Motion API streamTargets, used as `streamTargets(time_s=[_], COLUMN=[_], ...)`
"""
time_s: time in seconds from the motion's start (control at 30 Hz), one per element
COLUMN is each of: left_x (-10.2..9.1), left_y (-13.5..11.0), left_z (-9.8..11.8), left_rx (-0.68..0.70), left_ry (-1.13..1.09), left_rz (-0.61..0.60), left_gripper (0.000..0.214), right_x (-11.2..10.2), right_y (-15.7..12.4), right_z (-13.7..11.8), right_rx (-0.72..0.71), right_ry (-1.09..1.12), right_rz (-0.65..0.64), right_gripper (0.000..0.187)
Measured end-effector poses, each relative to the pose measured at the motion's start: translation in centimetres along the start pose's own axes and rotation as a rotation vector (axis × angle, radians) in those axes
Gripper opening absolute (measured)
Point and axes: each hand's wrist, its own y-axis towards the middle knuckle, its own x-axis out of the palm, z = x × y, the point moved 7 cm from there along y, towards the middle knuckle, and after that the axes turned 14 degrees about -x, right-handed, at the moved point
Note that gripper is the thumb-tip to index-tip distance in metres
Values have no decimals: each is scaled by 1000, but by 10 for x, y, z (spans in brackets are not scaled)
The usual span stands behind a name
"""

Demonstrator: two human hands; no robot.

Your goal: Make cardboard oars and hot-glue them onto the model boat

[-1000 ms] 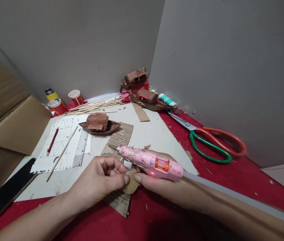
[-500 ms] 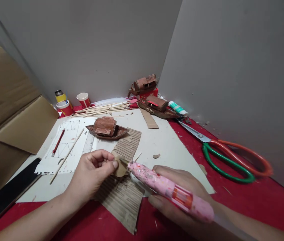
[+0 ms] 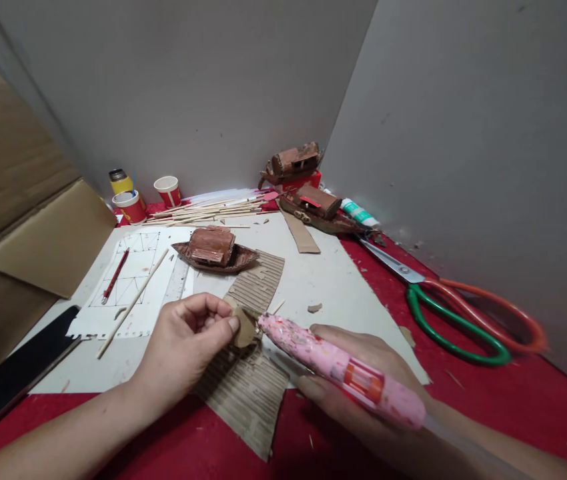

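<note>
My left hand point(image 3: 186, 347) pinches a small rounded cardboard piece point(image 3: 245, 328) just above a strip of corrugated cardboard point(image 3: 251, 373). In my right hand point(image 3: 358, 373) lies a pink speckled glue gun point(image 3: 343, 370), gripped around its body. The gun's nozzle points left and touches the cardboard piece. A clear glue stick runs out of the back of the gun toward the lower right.
A brown model boat point(image 3: 213, 248) sits on white paper point(image 3: 333, 293) beyond my hands. Two more boats point(image 3: 308, 200), wooden sticks point(image 3: 203, 210), paper cups point(image 3: 168, 190) line the back wall. Large scissors point(image 3: 458, 310) lie right; a ruler point(image 3: 177, 283), red pen point(image 3: 115, 273), phone point(image 3: 13, 373) and cardboard box point(image 3: 28, 227) left.
My left hand has taken the cardboard piece alone and raised it. My right hand turned the glue gun, bringing the nozzle down against the piece. The view shifted slightly.
</note>
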Motion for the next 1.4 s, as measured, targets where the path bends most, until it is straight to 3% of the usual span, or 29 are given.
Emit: streamTargets(time_s=[1.07,1.4], left_x=[-3,-3], left_y=[-2,-1], left_z=[-1,-3], left_rx=[21,-6], left_ry=[-49,-61], left_rz=[43,49], left_gripper=[17,18], right_x=[4,3], right_y=[-2,0], right_z=[-2,-3], right_rx=[-80,-107], right_ry=[-133,-74], right_rz=[-18,19], right_gripper=[30,27])
